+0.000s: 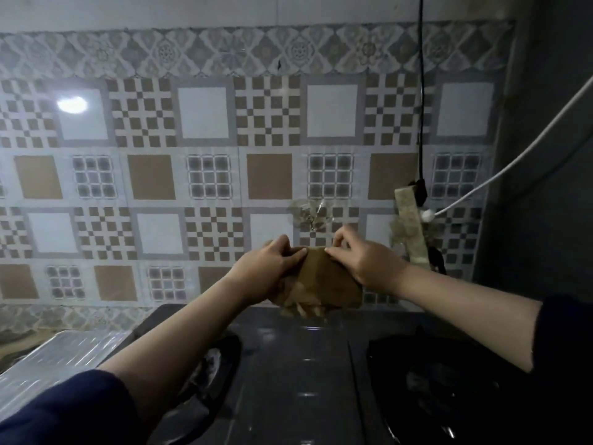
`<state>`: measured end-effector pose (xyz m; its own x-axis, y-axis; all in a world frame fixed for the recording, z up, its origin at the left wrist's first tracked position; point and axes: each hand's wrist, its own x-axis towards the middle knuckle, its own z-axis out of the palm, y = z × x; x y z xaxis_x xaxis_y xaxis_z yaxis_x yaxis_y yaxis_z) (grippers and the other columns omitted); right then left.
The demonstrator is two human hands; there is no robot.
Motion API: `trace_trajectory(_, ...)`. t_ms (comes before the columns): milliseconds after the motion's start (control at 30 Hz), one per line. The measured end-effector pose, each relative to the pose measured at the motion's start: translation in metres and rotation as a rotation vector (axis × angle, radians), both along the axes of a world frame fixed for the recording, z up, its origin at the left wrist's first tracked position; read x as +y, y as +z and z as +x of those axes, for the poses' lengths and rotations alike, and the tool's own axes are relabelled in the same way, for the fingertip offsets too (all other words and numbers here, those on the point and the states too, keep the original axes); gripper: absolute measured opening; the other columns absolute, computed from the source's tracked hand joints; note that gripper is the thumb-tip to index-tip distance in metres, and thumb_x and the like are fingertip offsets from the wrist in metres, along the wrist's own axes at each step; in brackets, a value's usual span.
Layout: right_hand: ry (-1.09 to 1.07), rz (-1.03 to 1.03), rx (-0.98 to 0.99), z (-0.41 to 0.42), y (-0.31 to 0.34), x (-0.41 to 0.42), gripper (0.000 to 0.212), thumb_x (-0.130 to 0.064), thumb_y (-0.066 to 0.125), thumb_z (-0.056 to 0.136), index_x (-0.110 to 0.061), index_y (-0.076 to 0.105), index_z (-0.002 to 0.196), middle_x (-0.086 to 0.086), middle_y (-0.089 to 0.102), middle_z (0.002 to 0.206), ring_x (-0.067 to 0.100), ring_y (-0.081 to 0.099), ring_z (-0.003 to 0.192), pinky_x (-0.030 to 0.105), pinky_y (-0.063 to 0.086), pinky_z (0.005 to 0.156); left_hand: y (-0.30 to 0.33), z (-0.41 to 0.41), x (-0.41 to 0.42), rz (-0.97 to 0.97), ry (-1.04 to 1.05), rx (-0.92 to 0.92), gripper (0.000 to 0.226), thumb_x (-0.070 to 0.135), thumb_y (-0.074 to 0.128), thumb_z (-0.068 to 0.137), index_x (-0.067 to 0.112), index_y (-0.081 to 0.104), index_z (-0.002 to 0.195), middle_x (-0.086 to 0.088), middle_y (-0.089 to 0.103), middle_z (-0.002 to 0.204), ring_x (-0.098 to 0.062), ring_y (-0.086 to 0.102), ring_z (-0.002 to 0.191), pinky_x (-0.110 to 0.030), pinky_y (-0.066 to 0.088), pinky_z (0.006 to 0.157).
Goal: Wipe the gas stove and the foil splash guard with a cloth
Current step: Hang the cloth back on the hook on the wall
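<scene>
The person is holding a brown cloth [324,281] with both hands above the back edge of the gas stove [301,374], in front of the patterned wall covering [205,175]. The left hand [272,261] is closed around the cloth's left end, thumb on top. The right hand [365,255] is pinching the upper right edge between fingertips and thumb. The cloth is hanging free, touching neither the stove nor the wall, and its lower part is bunching into loose folds.

The step in hand appears to be folding or arranging the cloth into a wiping pad. To do it well:

- The person is best served by folding the loose lower part under, so that one flat, clean face is pointing outward.
- A pad sized to the palm is giving even pressure; trailing corners are likely to catch on the burner grates [442,383].
- The glossy stove top between the two burners is showing reflections, so streaks are likely to be visible; overlapping straight passes are advisable.
- A foil sheet [61,358] is lying at the stove's left edge; light pressure is advisable there, since foil probably creases and tears easily.
- A power strip [412,223] with cables [422,91] is hanging on the wall near the right hand; a damp cloth is best kept away from it.
</scene>
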<state>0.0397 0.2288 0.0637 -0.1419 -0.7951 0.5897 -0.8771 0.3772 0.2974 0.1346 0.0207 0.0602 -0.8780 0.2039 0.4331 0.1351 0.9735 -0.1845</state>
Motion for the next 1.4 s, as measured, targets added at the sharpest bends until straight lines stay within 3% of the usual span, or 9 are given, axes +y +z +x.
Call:
trace_trajectory(133, -0.081, 0.144, 0.085, -0.058, -0.002, -0.011, 0.010, -0.009, 0.058, 0.090, -0.002, 0.061, 0.097, 0.011, 0.052, 0.100, 0.011, 0.048, 0.055, 0.011, 0.031, 0.049, 0.005, -0.059, -0.001, -0.108, 0.074, -0.040, 0.063, 0.028, 0.055, 0.095, 0.024, 0.024, 0.149, -0.009, 0.036, 0.133, -0.023, 0.048, 0.110, -0.030, 0.047, 0.084)
trace_trajectory(267, -0.120, 0.098, 0.081, -0.103, -0.005, -0.035, 0.019, -0.023, 0.038, 0.101, -0.006, 0.048, 0.103, 0.009, 0.050, 0.092, 0.019, 0.048, 0.062, 0.030, 0.039, 0.052, 0.006, -0.109, -0.010, -0.183, 0.139, -0.058, 0.072, 0.029, 0.059, 0.093, 0.021, 0.018, 0.152, -0.012, 0.033, 0.135, -0.026, 0.046, 0.115, -0.035, 0.048, 0.088)
trace_trajectory(333, -0.136, 0.075, 0.052, -0.125, -0.003, -0.047, 0.026, -0.030, 0.029, 0.102, -0.009, 0.043, 0.108, 0.009, 0.054, 0.097, 0.026, 0.055, 0.077, 0.038, 0.048, 0.065, 0.005, -0.135, -0.017, -0.119, 0.163, -0.062, 0.064, 0.028, 0.056, 0.095, 0.021, 0.022, 0.149, -0.013, 0.036, 0.133, -0.025, 0.049, 0.112, -0.035, 0.051, 0.089)
trace_trajectory(600, -0.385, -0.040, -0.027, -0.164, -0.004, -0.078, 0.035, -0.029, 0.029, 0.101, -0.006, 0.044, 0.123, 0.015, 0.054, 0.118, 0.034, 0.055, 0.103, 0.043, 0.045, 0.080, 0.001, -0.195, -0.033, -0.110, 0.184, 0.014, 0.057, 0.024, 0.049, 0.098, 0.016, 0.025, 0.149, -0.018, 0.033, 0.138, -0.033, 0.045, 0.119, -0.042, 0.050, 0.092)
trace_trajectory(733, -0.365, -0.030, -0.105, -0.162, -0.022, -0.080, 0.017, -0.011, 0.046, 0.096, -0.003, 0.053, 0.109, 0.013, 0.047, 0.116, 0.029, 0.053, 0.100, 0.031, 0.038, 0.067, -0.017, -0.200, -0.034, 0.095, 0.163, 0.019, 0.039, 0.019, 0.037, 0.102, 0.016, 0.042, 0.140, -0.012, 0.040, 0.135, -0.034, 0.046, 0.120, -0.045, 0.046, 0.096)
trace_trajectory(900, -0.403, -0.176, -0.348, -0.150, -0.040, -0.094, 0.028, -0.007, 0.043, 0.091, -0.014, 0.060, 0.113, 0.007, 0.052, 0.120, 0.028, 0.046, 0.108, 0.036, 0.040, 0.086, -0.037, -0.202, -0.027, 0.359, 0.115, 0.009, 0.024, 0.017, 0.050, 0.097, 0.013, 0.063, 0.117, -0.010, 0.047, 0.119, -0.027, 0.055, 0.100, -0.039, 0.050, 0.093)
trace_trajectory(1067, -0.356, -0.276, -0.824, -0.152, -0.046, -0.094, 0.050, -0.012, 0.055, 0.083, -0.037, 0.054, 0.126, 0.004, 0.061, 0.124, 0.030, 0.054, 0.116, 0.044, 0.047, 0.097, -0.031, -0.197, -0.025, 0.476, 0.158, 0.052, 0.029, 0.019, 0.059, 0.088, 0.016, 0.065, 0.116, -0.010, 0.039, 0.124, -0.029, 0.033, 0.119, -0.036, 0.039, 0.099)
trace_trajectory(1267, -0.331, -0.371, -0.986, -0.151, -0.026, -0.084, 0.059, 0.002, 0.048, 0.076, -0.021, 0.056, 0.130, 0.005, 0.059, 0.126, 0.025, 0.054, 0.117, 0.033, 0.050, 0.092, -0.020, -0.189, -0.024, 0.703, 0.161, -0.039, 0.034, 0.003, 0.062, 0.082, 0.009, 0.057, 0.115, -0.007, 0.056, 0.116, -0.018, 0.054, 0.099, -0.029, 0.051, 0.084)
trace_trajectory(1400, -0.339, -0.375, -0.971, -0.142, -0.018, -0.079, 0.054, 0.000, 0.045, 0.080, -0.012, 0.053, 0.132, 0.008, 0.060, 0.119, 0.022, 0.055, 0.110, 0.027, 0.044, 0.085, -0.017, -0.180, -0.019, 0.795, 0.144, -0.067, 0.047, -0.002, 0.061, 0.081, 0.007, 0.052, 0.126, -0.008, 0.059, 0.117, -0.020, 0.057, 0.103, -0.031, 0.053, 0.087)
